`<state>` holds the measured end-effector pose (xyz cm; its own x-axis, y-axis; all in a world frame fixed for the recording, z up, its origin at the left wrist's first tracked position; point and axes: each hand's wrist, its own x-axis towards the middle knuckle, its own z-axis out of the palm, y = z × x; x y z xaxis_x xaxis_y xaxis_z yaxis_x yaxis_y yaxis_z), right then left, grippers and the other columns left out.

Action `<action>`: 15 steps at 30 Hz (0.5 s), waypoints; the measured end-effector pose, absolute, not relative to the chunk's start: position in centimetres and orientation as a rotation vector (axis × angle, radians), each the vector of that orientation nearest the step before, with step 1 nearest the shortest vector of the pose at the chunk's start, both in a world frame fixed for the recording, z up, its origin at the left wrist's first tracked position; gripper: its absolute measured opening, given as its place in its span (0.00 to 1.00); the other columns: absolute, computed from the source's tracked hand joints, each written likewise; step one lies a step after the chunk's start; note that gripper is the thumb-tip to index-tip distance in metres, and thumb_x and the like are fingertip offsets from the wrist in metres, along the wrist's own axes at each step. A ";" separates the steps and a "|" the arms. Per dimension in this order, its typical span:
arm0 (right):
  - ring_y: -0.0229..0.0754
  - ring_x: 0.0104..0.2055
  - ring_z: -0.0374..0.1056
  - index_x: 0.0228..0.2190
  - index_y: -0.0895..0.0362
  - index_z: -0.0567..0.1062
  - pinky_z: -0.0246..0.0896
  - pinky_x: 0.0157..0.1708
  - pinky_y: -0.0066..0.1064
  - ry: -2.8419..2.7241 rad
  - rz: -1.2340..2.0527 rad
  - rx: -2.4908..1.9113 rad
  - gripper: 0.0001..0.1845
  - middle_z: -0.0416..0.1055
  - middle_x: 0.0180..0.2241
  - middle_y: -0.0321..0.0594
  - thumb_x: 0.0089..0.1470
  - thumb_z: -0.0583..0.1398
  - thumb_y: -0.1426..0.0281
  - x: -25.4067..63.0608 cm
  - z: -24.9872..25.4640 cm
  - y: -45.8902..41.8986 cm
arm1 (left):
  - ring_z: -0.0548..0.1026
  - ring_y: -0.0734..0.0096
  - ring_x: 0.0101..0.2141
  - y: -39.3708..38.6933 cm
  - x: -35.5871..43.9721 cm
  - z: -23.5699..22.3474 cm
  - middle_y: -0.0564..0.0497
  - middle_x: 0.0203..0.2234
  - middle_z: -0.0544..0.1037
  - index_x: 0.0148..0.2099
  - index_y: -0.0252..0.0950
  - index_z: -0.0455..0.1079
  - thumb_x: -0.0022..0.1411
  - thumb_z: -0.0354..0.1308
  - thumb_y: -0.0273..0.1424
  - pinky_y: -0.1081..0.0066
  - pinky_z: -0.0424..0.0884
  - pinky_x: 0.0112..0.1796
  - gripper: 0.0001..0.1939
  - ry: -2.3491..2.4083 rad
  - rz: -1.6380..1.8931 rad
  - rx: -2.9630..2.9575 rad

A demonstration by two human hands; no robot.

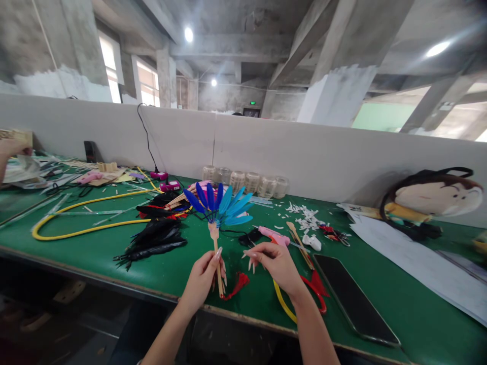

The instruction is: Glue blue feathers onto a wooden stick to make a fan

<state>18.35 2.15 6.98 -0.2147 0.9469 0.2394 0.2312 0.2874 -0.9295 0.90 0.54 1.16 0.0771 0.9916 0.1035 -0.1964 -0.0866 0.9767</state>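
Note:
A small feather fan (214, 232) stands upright, dark blue feathers on its left and lighter blue ones on its right. My left hand (201, 276) is closed around its wooden handle. From the handle's lower end a red tassel (239, 285) lies out on the green table. Right of the fan hovers my right hand (277, 264), thumb and fingertips pinched together; anything between them is too small to make out. Just behind that hand lies a pink glue gun (274, 235). Close by are a wooden fan stick (298, 242) and red-handled scissors (321, 303).
Black feathers (158, 241) lie left of the fan. A yellow hose (76, 204) loops across the table (102, 253). Glass jars (251, 182) line the partition. Right are white scraps (306, 218), a phone (355, 299), paper sheets (403, 258) and a doll-faced bag (429, 197). Another person's hand (14, 148) is far left.

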 end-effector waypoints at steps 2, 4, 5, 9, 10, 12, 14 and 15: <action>0.34 0.20 0.63 0.20 0.58 0.74 0.58 0.22 0.26 -1.630 1.008 -1.085 0.11 0.69 0.16 0.35 0.42 0.61 0.63 18.8 7.3 2.0 | 0.63 0.81 0.12 0.7 0.9 1.1 0.58 0.13 0.66 0.26 0.34 0.62 0.52 0.51 0.47 0.80 0.55 0.12 0.19 0.953 1.342 1.078; 0.34 0.19 0.62 0.19 0.58 0.73 0.57 0.21 0.26 -1.606 0.986 -1.099 0.12 0.68 0.15 0.34 0.43 0.60 0.62 19.3 7.6 1.8 | 0.62 0.81 0.11 0.9 0.9 1.1 0.58 0.13 0.65 0.27 0.34 0.61 0.51 0.52 0.47 0.80 0.55 0.12 0.19 0.929 1.380 0.990; 0.33 0.18 0.61 0.19 0.58 0.72 0.56 0.20 0.25 -1.602 0.970 -1.114 0.13 0.68 0.15 0.34 0.44 0.60 0.61 19.5 7.8 1.8 | 0.63 0.81 0.11 0.9 0.9 1.1 0.59 0.13 0.65 0.27 0.34 0.61 0.51 0.52 0.47 0.80 0.55 0.12 0.19 0.914 1.390 0.960; 0.32 0.15 0.57 0.21 0.58 0.73 0.52 0.17 0.24 -1.636 0.937 -1.207 0.17 0.64 0.12 0.32 0.47 0.56 0.57 19.8 7.9 1.8 | 0.64 0.81 0.12 0.9 1.0 1.1 0.58 0.13 0.66 0.27 0.33 0.61 0.50 0.53 0.47 0.81 0.56 0.12 0.19 0.906 1.379 0.961; 0.32 0.14 0.56 0.21 0.58 0.73 0.51 0.16 0.25 -1.650 0.927 -1.239 0.18 0.63 0.11 0.31 0.47 0.55 0.56 19.8 7.9 1.8 | 0.64 0.81 0.12 0.9 1.0 1.0 0.58 0.13 0.66 0.27 0.33 0.61 0.51 0.53 0.47 0.81 0.56 0.12 0.19 0.913 1.372 0.978; 0.33 0.14 0.57 0.17 0.57 0.72 0.53 0.18 0.26 -1.697 0.856 -1.308 0.21 0.62 0.11 0.32 0.48 0.53 0.55 19.6 7.8 2.0 | 0.64 0.81 0.12 0.9 1.0 1.0 0.58 0.14 0.66 0.27 0.33 0.61 0.52 0.52 0.46 0.81 0.56 0.12 0.19 0.925 1.362 1.014; 0.36 0.19 0.62 0.10 0.57 0.68 0.58 0.24 0.29 -1.773 0.685 -1.335 0.26 0.65 0.14 0.36 0.50 0.52 0.55 19.5 7.5 2.2 | 0.64 0.81 0.12 0.8 1.0 1.0 0.58 0.14 0.66 0.27 0.33 0.61 0.53 0.51 0.46 0.81 0.56 0.12 0.19 0.926 1.353 1.050; 0.38 0.25 0.64 0.08 0.56 0.66 0.59 0.29 0.31 -1.803 0.568 -1.338 0.27 0.68 0.18 0.39 0.50 0.52 0.55 19.5 7.4 2.4 | 0.64 0.81 0.12 0.8 1.0 1.0 0.58 0.14 0.66 0.27 0.33 0.61 0.53 0.51 0.46 0.81 0.56 0.12 0.19 0.928 1.348 1.066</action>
